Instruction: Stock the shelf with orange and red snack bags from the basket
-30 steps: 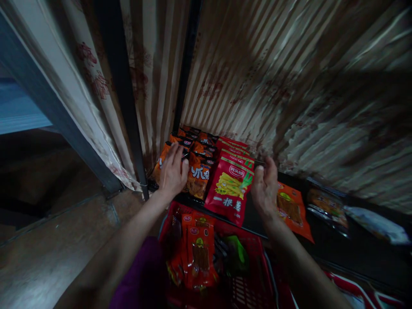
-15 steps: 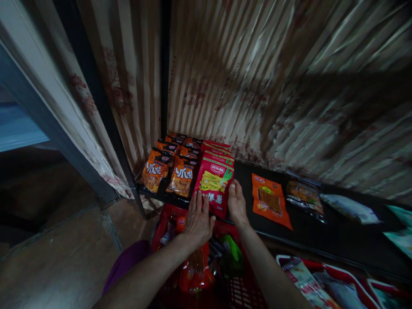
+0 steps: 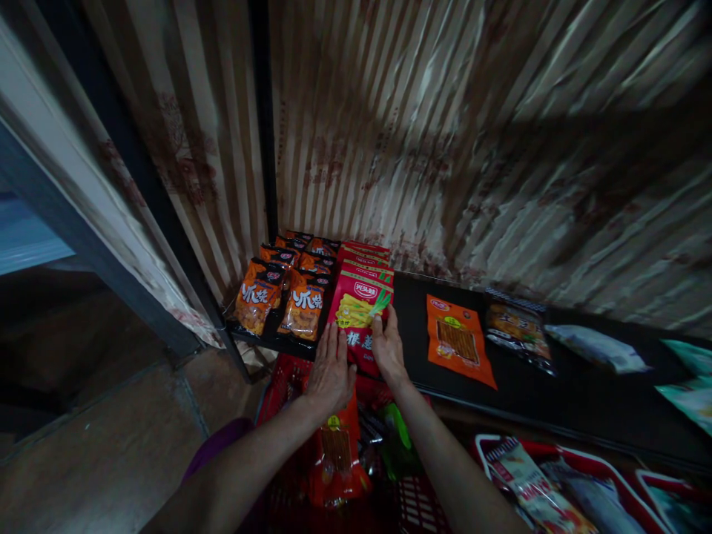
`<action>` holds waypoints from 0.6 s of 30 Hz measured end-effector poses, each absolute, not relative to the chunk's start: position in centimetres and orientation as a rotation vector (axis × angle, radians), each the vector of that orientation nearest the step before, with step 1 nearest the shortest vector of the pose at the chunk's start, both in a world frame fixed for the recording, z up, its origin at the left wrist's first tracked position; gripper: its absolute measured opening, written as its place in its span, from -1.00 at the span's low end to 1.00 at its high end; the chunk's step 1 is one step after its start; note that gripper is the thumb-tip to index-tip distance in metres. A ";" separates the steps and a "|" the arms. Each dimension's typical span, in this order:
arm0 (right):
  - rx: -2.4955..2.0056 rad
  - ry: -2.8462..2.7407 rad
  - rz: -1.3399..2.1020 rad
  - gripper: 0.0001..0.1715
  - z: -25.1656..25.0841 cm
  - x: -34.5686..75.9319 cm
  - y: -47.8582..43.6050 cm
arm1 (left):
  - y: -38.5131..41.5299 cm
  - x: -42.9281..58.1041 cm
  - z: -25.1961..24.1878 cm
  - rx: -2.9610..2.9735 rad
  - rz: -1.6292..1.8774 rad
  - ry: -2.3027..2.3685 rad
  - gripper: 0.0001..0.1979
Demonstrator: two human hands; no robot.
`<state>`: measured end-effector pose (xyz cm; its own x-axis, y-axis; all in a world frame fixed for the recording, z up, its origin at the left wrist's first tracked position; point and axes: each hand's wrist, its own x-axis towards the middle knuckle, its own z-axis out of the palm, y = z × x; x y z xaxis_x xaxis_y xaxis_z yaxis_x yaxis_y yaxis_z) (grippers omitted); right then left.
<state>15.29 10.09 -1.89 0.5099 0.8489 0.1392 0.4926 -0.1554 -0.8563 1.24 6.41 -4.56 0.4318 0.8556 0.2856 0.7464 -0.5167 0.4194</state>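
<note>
The front red snack packet (image 3: 356,300), with yellow sticks and green stalks printed on it, lies in a row of overlapping red packets on the black shelf (image 3: 409,311). My left hand (image 3: 331,371) rests flat at its lower left edge, fingers stretched out. On its lower right side lies my right hand (image 3: 389,345), fingers extended over the packet's face. Neither hand is wrapped round the packet. Left of the red row lie orange-and-black snack bags (image 3: 301,304) in two columns. Under my forearms stands a red basket (image 3: 414,508) with an orange packet (image 3: 334,452) inside.
Right along the shelf lie an orange packet (image 3: 460,341), a dark snack bag (image 3: 517,330), a white-blue bag (image 3: 598,348) and green packets (image 3: 690,393). A red basket with white rim (image 3: 589,460) stands below. A dark post (image 3: 264,111) and a curtain (image 3: 356,133) border the shelf.
My right hand has moved from the packet's right edge onto its lower right face. My left hand stays at the lower left. The view has shifted slightly.
</note>
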 end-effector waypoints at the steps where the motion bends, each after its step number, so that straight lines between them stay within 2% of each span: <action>1: -1.796 -1.129 0.455 -0.15 -2.1 15.2 10.4 | 6.5 1.4 -4.7 2.467 0.692 1.413 -0.35; 8: -1.744 -1.211 0.223 -0.10 -3.1 15.0 12.3 | 6.9 1.7 -5.4 2.514 0.751 1.498 -0.34; 13: -1.840 -1.123 0.331 -0.12 -3.6 14.9 12.0 | 7.4 1.9 -5.1 2.487 0.777 1.493 -0.40; 18: -1.886 -1.082 0.377 -0.16 -3.6 14.7 11.8 | 8.2 2.4 -5.2 2.464 0.778 1.488 -0.36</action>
